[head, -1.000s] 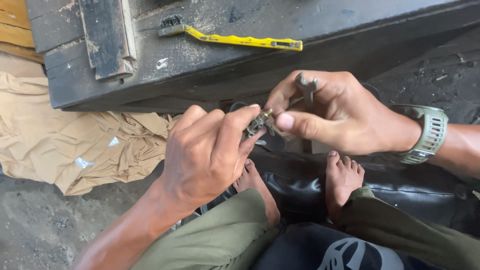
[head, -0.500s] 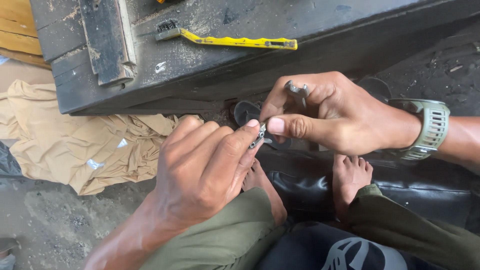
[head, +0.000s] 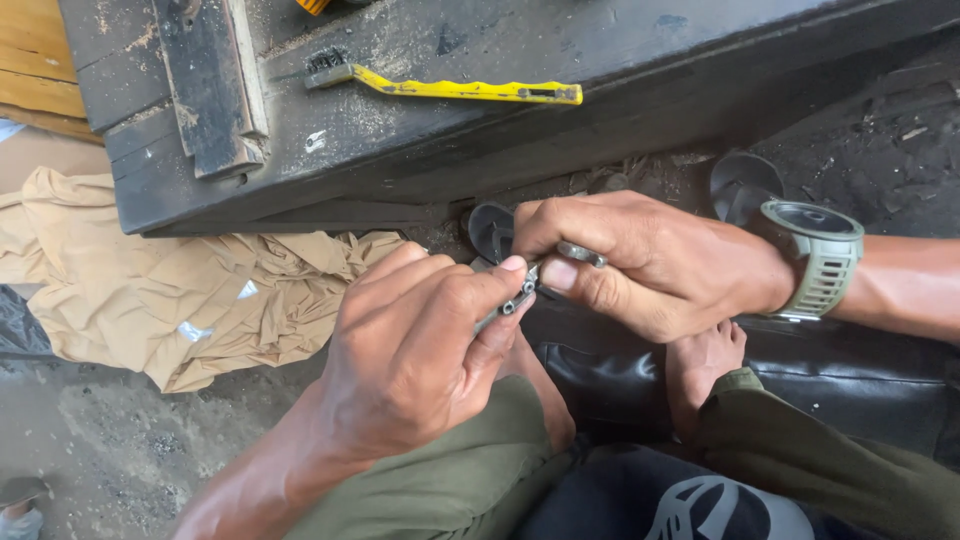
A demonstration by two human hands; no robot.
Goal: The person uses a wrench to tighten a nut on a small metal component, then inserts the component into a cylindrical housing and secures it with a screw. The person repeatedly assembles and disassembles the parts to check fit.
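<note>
My left hand [head: 415,350] and my right hand [head: 640,262] meet in the middle of the view, both pinching a small grey metal part [head: 512,300] between thumbs and fingertips. A short metal rod [head: 582,254] lies across the fingers of my right hand. Most of the part is hidden by my fingers. A green watch [head: 820,258] sits on my right wrist. My bare feet [head: 705,370] rest just below the hands, on a black leather cushion [head: 830,375].
A dark, dusty metal block [head: 420,130] lies ahead, with a yellow-handled wire brush [head: 450,88] on top. Crumpled tan cloth [head: 150,290] covers the ground at left. Two dark round discs [head: 740,185] lie on the dirt by the block. Wooden planks [head: 35,70] at top left.
Both hands have stayed joined on the small part, shifting slightly. The left fingers have curled further over it, and the rod in the right hand now lies flatter across its fingers.
</note>
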